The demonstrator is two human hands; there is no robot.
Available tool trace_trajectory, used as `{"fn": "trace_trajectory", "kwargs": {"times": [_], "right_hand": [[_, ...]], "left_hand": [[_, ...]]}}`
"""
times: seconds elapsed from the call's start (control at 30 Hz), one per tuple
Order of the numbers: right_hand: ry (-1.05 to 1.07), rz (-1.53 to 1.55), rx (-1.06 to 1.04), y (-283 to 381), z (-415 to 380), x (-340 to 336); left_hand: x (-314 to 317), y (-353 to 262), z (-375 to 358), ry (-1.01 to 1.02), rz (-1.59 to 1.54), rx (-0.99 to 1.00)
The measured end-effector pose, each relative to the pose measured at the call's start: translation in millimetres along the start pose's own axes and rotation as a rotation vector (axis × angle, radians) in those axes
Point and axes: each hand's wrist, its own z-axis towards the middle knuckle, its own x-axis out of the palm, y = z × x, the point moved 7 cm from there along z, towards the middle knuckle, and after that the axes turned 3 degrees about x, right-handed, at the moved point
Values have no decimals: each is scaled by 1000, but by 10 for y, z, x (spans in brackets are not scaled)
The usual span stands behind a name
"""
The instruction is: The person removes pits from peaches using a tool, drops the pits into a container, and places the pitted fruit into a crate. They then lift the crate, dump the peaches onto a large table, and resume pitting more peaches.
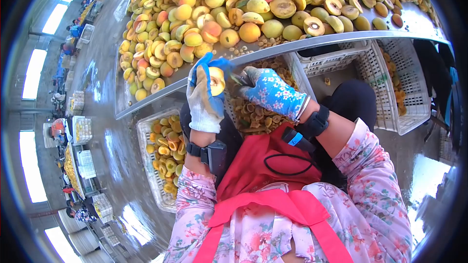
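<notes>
My left hand (200, 100), in a white and blue work glove, is closed around a halved yellow peach (217, 84). The cut face with its brown centre points toward my right hand. In a blue flowered glove, my right hand (273, 90) is beside the peach half, its fingers pinched together. A dark, thin thing at its fingertips is blurred, and I cannot make out what it is. Just beyond both hands, a large heap of whole and halved yellow peaches (214, 0) lies on a metal-edged table (287, 46).
A white crate (152, 185) of peach halves stands on the floor at my left. Below my hands are brown pits or scraps (256, 117). More white plastic crates (409, 83) stand under the table at right. Other people work at tables far left.
</notes>
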Motion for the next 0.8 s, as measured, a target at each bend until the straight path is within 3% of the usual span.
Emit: {"fn": "trace_trajectory", "kwargs": {"times": [0.03,0.13,0.23,0.3,0.4,0.5,0.63,0.73,0.8], "right_hand": [[-91,49,-134,45,17,-28],[-168,321,-92,162,21,-51],[-47,175,54,300,-26,-56],[16,0,37,197,-54,87],[60,-160,83,177,-101,183],[11,-180,83,151,-122,234],[81,200,241,60,-115,355],[267,548,499,156,-191,358],[128,176,258,140,-105,306]], "left_hand": [[25,-37,-1,6,3,-5],[97,72,-34,-41,-372,-122],[165,270,-57,-61,-617,-271],[176,347,-68,-76,-724,-365],[150,147,-47,2,-506,-187],[168,187,-73,-34,-562,-207],[180,269,-111,-81,-629,-244],[183,278,-131,-80,-625,-240],[158,193,-121,-31,-519,-158]]}}
